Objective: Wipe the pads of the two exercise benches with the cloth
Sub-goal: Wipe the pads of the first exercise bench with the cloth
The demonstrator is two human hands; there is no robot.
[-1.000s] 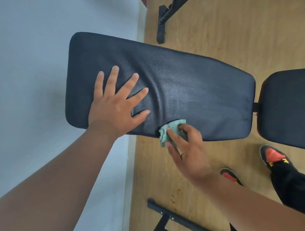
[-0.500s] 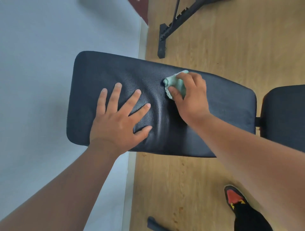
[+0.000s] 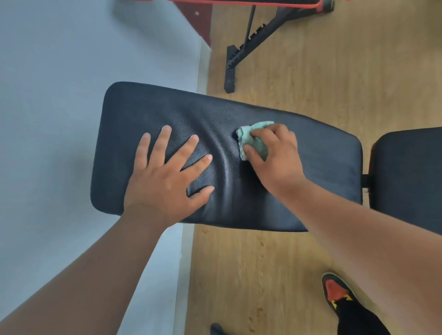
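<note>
Looking down from the head camera: nearest, one shoe [image 3: 334, 290] with a red toe stands on the wood floor [image 3: 275, 275], to the right of the bench. The person probably stands at the side so both arms can reach across the pad.

Left hand [image 3: 165, 177]: fingers spread, palm flat on the long black pad [image 3: 323, 167], toward its left end. It holds nothing. Creases in the vinyl run between the two hands, so the palm is bearing down; judged purpose: to brace the body and steady the pad against the wiping.

Right hand [image 3: 275, 153]: fingers curled over a bunched green cloth [image 3: 251, 141], thumb pinching it from the near side, cloth pressed to the pad near its middle, toward the far edge. Bunching gives a firm wad to push with. Most of the cloth is under the fingers; only its left part shows.

At the right a second black pad [image 3: 406, 177] sits just beside the long one across a narrow gap, linked by a dark bracket; probably the seat of the same bench.

Farther off, a black metal leg [image 3: 241, 52] stands on the floor, rising to a red-trimmed bench [image 3: 263, 2] at the top edge. Likely the second bench of the task; whether wiped, cannot tell.

Judgement: wiping of the first bench in hand, its left end under the palm yet to be reached.
</note>
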